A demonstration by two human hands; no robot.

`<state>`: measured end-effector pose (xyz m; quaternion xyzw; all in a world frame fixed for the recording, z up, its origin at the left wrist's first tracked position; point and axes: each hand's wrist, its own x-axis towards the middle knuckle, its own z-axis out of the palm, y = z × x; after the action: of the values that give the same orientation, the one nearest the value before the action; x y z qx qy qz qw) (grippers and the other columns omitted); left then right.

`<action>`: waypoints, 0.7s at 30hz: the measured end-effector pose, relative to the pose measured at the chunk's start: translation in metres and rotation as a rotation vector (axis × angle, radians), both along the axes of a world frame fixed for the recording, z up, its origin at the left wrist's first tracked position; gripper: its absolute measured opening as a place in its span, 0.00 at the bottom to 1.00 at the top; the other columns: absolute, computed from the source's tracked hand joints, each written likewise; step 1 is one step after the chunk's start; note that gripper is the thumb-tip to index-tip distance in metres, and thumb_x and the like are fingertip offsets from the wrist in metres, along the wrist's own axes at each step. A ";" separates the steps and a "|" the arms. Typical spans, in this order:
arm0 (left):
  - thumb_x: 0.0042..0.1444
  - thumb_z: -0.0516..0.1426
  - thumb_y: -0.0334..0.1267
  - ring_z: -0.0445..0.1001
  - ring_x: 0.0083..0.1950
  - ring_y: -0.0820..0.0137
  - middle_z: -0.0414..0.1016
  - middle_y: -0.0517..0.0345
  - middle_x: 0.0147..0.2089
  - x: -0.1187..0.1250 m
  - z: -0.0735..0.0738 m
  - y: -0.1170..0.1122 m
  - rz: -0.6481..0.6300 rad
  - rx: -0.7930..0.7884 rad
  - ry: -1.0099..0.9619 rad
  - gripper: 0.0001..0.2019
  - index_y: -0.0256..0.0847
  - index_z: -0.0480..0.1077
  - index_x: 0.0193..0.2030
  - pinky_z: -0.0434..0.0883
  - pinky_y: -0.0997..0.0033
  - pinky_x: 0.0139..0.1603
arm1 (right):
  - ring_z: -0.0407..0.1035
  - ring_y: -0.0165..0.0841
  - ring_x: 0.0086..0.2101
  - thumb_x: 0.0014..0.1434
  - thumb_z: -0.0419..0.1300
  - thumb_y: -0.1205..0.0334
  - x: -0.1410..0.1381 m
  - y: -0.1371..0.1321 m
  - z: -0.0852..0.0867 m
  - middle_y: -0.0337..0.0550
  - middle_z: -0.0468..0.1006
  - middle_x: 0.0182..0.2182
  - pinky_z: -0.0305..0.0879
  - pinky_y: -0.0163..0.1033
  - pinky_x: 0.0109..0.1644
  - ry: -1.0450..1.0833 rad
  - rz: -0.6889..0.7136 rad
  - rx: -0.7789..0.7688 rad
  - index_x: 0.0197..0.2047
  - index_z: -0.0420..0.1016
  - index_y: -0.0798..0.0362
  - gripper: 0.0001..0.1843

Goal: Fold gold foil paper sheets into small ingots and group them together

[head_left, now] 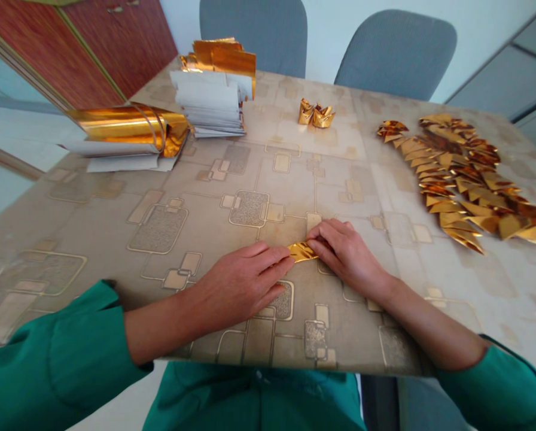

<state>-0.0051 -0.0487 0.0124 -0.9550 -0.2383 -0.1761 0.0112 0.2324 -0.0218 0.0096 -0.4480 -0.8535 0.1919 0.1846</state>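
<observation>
left hand (250, 281) and right hand (344, 254) at either end of a gold strip (302, 252)

at the far left, behind the table (209, 233), stands a reddish-brown cabinet (88, 48). near that end of the table lies a bundle of gold paper (119, 124), curled over and bound with a band (154, 129), its pale underside showing below. just to its right is a stack of paper (209, 105), pale sheets in front and shiny gold ones standing up behind. nearer the body, a green sleeve (70, 341) leads to the left hand, palm down, fingers stretched fairly straight, their tips over the strip's left end; whether they pinch it cannot be told. a grey chair (254, 36) stands beyond the table.

the strip lies near the table's front edge, creased, its middle bare between the hands. farther back sit two small folded gold shapes (317, 114), side by side. the right hand is curled, thumb and fingertips closed on the strip's right end. behind is a second grey chair (398, 54).

toward the right edge, many folded gold pieces (456, 161) spread in overlapping rows. another green sleeve (496, 383) covers the right arm's upper part.
</observation>
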 end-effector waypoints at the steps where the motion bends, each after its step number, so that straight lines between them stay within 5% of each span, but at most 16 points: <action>1: 0.68 0.48 0.37 0.74 0.50 0.63 0.77 0.44 0.52 0.000 0.000 0.000 0.000 0.004 0.003 0.16 0.28 0.70 0.54 0.71 0.62 0.52 | 0.66 0.34 0.36 0.68 0.55 0.64 0.000 0.000 -0.001 0.42 0.74 0.34 0.54 0.40 0.41 -0.006 -0.006 0.012 0.37 0.68 0.53 0.06; 21: 0.69 0.48 0.36 0.72 0.52 0.61 0.77 0.45 0.53 0.001 -0.001 0.000 -0.037 0.039 0.056 0.16 0.27 0.70 0.53 0.68 0.61 0.52 | 0.66 0.35 0.33 0.67 0.56 0.63 -0.004 0.001 -0.002 0.42 0.73 0.31 0.55 0.39 0.39 -0.093 -0.018 0.110 0.34 0.68 0.54 0.08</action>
<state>-0.0045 -0.0482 0.0115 -0.9634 -0.2167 -0.1540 0.0335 0.2285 -0.0213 0.0072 -0.4535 -0.8662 0.1221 0.1706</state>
